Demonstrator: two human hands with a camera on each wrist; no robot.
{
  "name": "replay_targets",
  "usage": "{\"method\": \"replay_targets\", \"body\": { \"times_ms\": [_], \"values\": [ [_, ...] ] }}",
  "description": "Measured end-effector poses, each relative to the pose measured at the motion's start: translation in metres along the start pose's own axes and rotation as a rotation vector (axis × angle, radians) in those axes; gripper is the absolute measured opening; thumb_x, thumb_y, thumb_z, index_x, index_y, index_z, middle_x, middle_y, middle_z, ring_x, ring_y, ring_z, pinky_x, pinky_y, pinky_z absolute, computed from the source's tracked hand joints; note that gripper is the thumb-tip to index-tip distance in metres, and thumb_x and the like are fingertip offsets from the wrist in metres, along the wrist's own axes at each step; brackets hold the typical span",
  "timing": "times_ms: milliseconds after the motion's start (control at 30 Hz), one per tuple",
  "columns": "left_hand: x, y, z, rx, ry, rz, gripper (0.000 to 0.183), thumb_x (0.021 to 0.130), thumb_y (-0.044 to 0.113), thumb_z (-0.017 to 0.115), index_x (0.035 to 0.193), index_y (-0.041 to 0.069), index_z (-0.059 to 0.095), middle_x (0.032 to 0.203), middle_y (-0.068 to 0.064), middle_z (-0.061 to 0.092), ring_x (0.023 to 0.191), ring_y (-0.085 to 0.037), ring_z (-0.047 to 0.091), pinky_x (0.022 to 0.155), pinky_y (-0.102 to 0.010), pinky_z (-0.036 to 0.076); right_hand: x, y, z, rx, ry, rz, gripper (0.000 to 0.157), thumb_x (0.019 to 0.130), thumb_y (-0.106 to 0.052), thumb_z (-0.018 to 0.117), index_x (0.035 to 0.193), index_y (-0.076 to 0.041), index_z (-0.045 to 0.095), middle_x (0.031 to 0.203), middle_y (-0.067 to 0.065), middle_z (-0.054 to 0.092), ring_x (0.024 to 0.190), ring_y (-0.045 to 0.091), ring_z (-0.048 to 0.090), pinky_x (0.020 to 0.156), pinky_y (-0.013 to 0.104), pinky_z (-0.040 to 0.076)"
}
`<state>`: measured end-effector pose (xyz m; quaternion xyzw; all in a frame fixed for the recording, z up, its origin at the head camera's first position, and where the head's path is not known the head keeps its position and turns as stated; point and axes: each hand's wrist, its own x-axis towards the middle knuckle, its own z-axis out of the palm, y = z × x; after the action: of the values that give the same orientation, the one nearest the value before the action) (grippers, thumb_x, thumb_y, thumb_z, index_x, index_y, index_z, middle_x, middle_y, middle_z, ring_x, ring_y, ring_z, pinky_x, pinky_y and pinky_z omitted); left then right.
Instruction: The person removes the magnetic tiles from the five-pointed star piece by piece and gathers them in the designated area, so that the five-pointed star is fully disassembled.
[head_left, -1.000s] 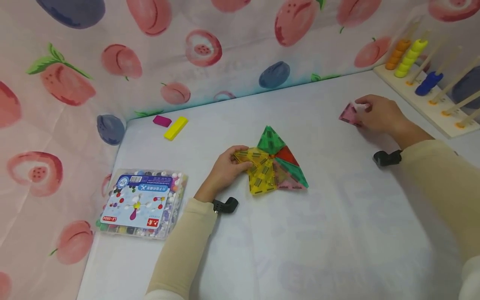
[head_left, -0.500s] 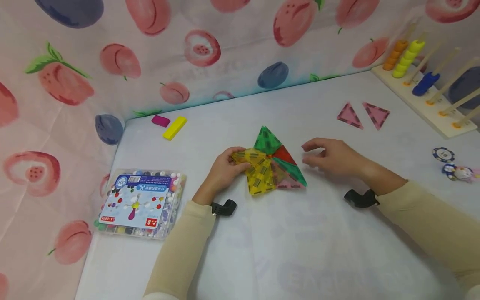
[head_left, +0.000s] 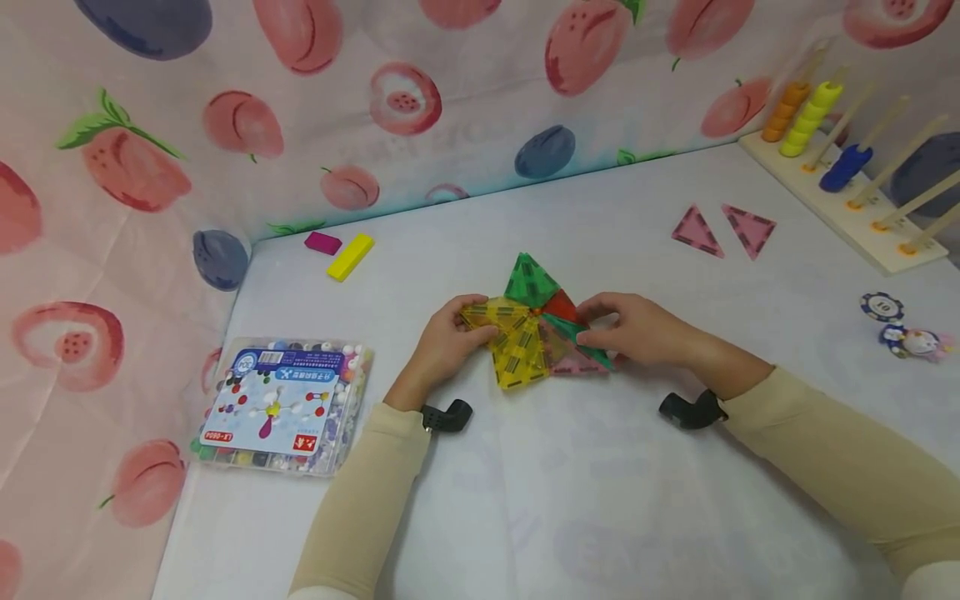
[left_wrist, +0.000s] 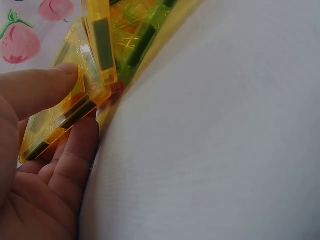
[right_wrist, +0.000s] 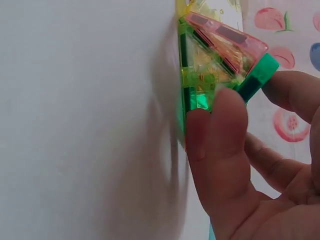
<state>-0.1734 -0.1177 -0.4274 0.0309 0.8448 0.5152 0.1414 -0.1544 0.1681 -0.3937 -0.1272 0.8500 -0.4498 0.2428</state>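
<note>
Near the middle of the table, in the head view, lies a star-like assembly of translucent magnetic tiles, with yellow tiles [head_left: 519, 358], a green tile pair [head_left: 531, 282], a red tile [head_left: 564, 307] and a pink tile [head_left: 573, 363]. My left hand [head_left: 452, 337] pinches the yellow tile [left_wrist: 60, 112] at the left point between thumb and fingers. On the opposite side, my right hand [head_left: 637, 329] pinches a green triangular tile [right_wrist: 260, 75] that tilts up beside the red one. Part of the red tile is hidden behind the right fingers.
Two loose pink triangles [head_left: 697, 232] lie at the back right, before a wooden bead rack [head_left: 847, 200]. A poker chip [head_left: 882, 307] and a small figurine [head_left: 913, 342] sit at right. Left are a bead box [head_left: 277, 408], a yellow block [head_left: 350, 257] and a magenta block [head_left: 323, 242].
My right hand has let go of a pink triangle at the back right and moved left and nearer, onto the assembly's green tile. The left hand keeps its hold.
</note>
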Motion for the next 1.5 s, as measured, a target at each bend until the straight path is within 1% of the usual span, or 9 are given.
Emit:
{"method": "replay_targets", "body": {
  "times_ms": [133,333,433,600,733,900,1133,1333,1500],
  "values": [
    [-0.002,0.0,0.0,0.017,-0.002,0.003,0.047,0.077,0.036,0.069,0.119,0.028,0.051,0.105,0.002,0.056,0.079,-0.014,0.053,0.066,-0.026,0.045,0.003,0.0,-0.002,-0.011,0.015,0.01,0.056,0.08,-0.039,0.065,0.123,-0.008,0.048,0.119,0.011,0.049,0.081,0.023,0.057,0.06,0.033,0.051],
    [-0.011,-0.001,-0.002,0.072,0.024,0.0,0.038,0.079,0.034,0.068,0.113,0.028,0.054,0.103,0.005,0.055,0.081,-0.016,0.052,0.069,-0.03,0.043,0.009,0.003,-0.008,-0.074,0.104,0.017,0.052,0.083,-0.041,0.06,0.122,-0.008,0.05,0.117,0.009,0.052,0.099,0.025,0.053,0.076,0.036,0.046],
    [-0.013,-0.002,-0.002,0.072,0.025,0.019,0.034,0.08,0.032,0.067,0.111,0.025,0.056,0.105,0.005,0.054,0.085,-0.016,0.051,0.072,-0.031,0.043,0.012,0.006,-0.011,-0.064,0.122,0.024,0.054,0.083,-0.043,0.058,0.123,-0.008,0.05,0.118,0.01,0.051,0.103,0.026,0.051,0.079,0.039,0.044],
    [-0.013,-0.001,-0.002,0.085,0.024,0.024,0.036,0.079,0.036,0.067,0.112,0.027,0.055,0.11,0.007,0.052,0.09,-0.015,0.05,0.077,-0.031,0.042,0.017,0.012,-0.013,-0.041,0.106,0.036,0.055,0.082,-0.05,0.057,0.123,-0.015,0.051,0.124,0.006,0.049,0.109,0.023,0.043,0.089,0.044,0.037],
    [-0.013,-0.001,-0.004,0.114,0.026,0.013,0.038,0.078,0.041,0.066,0.113,0.031,0.055,0.112,0.01,0.052,0.093,-0.013,0.049,0.08,-0.032,0.041,0.02,0.015,-0.016,-0.012,0.056,0.043,0.054,0.081,-0.05,0.058,0.125,-0.02,0.05,0.13,0.005,0.043,0.105,0.024,0.042,0.089,0.045,0.035],
    [-0.013,-0.001,-0.005,0.094,0.009,0.003,0.038,0.078,0.041,0.067,0.113,0.031,0.056,0.108,0.006,0.054,0.089,-0.015,0.051,0.076,-0.032,0.042,0.017,0.021,-0.026,-0.089,0.023,0.044,0.055,0.081,-0.047,0.06,0.128,-0.022,0.047,0.132,0.008,0.039,0.106,0.027,0.042,0.088,0.046,0.036],
    [-0.014,0.001,-0.004,0.096,0.021,-0.007,0.038,0.077,0.042,0.067,0.112,0.032,0.056,0.105,0.004,0.054,0.087,-0.017,0.05,0.074,-0.032,0.042,-0.011,0.039,-0.055,-0.341,0.169,0.049,0.05,0.081,-0.033,0.065,0.125,-0.014,0.049,0.116,0.011,0.048,0.089,0.027,0.045,0.069,0.039,0.042],
    [-0.013,0.0,-0.003,0.094,0.022,-0.014,0.039,0.076,0.043,0.067,0.112,0.032,0.056,0.105,0.005,0.054,0.086,-0.017,0.05,0.073,-0.032,0.041,-0.037,0.069,-0.092,-0.474,0.267,0.087,0.051,0.081,-0.032,0.065,0.121,-0.004,0.05,0.107,0.019,0.052,0.089,0.031,0.045,0.073,0.047,0.04],
    [-0.013,0.0,-0.001,0.089,0.019,-0.016,0.039,0.077,0.043,0.067,0.113,0.032,0.056,0.105,0.005,0.055,0.085,-0.017,0.051,0.073,-0.032,0.042,-0.052,0.09,-0.123,-0.499,0.278,0.192,0.06,0.082,-0.042,0.062,0.123,-0.001,0.047,0.107,0.027,0.048,0.091,0.038,0.043,0.073,0.054,0.039]
  ]
}}
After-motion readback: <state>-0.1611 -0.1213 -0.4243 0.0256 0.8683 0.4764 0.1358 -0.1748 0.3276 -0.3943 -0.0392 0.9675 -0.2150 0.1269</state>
